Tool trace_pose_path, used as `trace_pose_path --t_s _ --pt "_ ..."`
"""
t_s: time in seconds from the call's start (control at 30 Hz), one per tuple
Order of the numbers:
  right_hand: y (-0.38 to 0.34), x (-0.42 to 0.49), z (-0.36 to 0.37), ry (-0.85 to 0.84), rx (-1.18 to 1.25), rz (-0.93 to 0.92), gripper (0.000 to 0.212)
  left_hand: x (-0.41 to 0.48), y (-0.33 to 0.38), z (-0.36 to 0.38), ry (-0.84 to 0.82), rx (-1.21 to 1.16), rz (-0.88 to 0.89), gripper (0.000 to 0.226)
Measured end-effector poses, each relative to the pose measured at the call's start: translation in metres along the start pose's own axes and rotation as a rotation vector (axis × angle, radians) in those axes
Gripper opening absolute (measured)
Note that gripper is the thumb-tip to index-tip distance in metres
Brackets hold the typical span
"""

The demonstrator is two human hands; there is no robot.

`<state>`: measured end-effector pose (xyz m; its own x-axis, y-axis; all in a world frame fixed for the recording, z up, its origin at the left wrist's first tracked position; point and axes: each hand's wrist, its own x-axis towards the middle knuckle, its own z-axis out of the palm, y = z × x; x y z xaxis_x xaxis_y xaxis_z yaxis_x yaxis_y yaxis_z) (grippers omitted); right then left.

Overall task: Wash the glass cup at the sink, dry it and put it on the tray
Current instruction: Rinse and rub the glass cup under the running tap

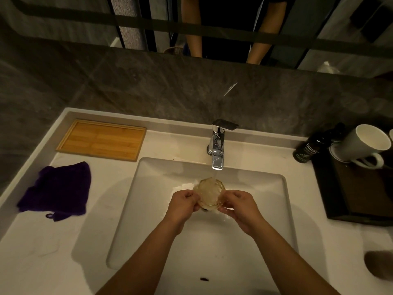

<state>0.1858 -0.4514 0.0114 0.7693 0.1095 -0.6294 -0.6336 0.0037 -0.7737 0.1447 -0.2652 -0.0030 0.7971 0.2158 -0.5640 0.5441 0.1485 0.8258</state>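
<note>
A clear, faceted glass cup is held over the white sink basin, right under the chrome tap, and water runs from the spout onto it. My left hand grips the cup's left side. My right hand grips its right side. The cup's lower part is hidden by my fingers. A wooden tray lies on the counter at the back left. A purple cloth lies crumpled on the counter left of the basin.
A dark tray on the right counter carries a white mug lying tilted and a dark bottle. A mirror above the grey stone backsplash reflects a person's arms. A dark round object sits at the right edge.
</note>
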Motion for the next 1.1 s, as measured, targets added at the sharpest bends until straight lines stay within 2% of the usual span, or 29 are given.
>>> trace_pose_path --t_s 0.1,0.17,0.27,0.37,0.47,0.6,0.7,0.8,0.87,0.97,1.0,1.03,1.1 --pt "-0.005 0.005 -0.004 0.026 0.019 0.009 0.024 -0.003 0.005 0.006 -0.020 0.024 0.023 0.014" --pt "-0.009 0.007 0.001 0.020 0.018 -0.003 0.028 -0.004 0.007 0.008 0.047 0.199 0.103 0.024" --pt "-0.014 0.007 0.008 -0.004 -0.024 -0.010 0.033 -0.008 0.002 0.001 0.049 0.492 0.414 0.044" --pt "-0.021 0.011 0.007 -0.011 -0.030 0.045 0.027 -0.011 -0.005 -0.005 -0.093 0.707 0.711 0.038" --pt "-0.031 0.014 0.011 -0.009 -0.035 0.150 0.021 -0.005 -0.001 -0.004 -0.119 0.823 0.830 0.023" --pt "-0.036 0.020 0.012 0.020 -0.084 0.232 0.025 0.003 0.016 0.009 -0.184 0.831 0.703 0.014" --pt "-0.032 0.026 0.013 0.016 -0.168 0.176 0.035 0.011 0.021 0.018 -0.197 0.684 0.545 0.018" --pt "-0.023 0.028 0.017 -0.039 -0.185 0.087 0.044 0.018 0.024 0.023 -0.158 0.371 0.316 0.020" --pt "-0.015 0.028 0.020 -0.085 -0.031 0.060 0.042 0.022 0.026 0.027 -0.125 0.105 0.177 0.023" --pt "-0.008 0.027 0.025 -0.090 0.158 0.038 0.044 0.030 0.033 0.030 -0.199 -0.371 -0.031 0.033" --pt "-0.009 0.027 0.027 -0.074 0.175 0.026 0.045 0.032 0.036 0.028 -0.231 -0.457 -0.100 0.034" --pt "-0.010 0.026 0.030 -0.050 0.162 0.023 0.044 0.035 0.038 0.026 -0.264 -0.459 -0.148 0.036" --pt "-0.013 0.026 0.032 -0.018 0.051 0.012 0.040 0.039 0.040 0.024 -0.275 -0.215 -0.166 0.047"
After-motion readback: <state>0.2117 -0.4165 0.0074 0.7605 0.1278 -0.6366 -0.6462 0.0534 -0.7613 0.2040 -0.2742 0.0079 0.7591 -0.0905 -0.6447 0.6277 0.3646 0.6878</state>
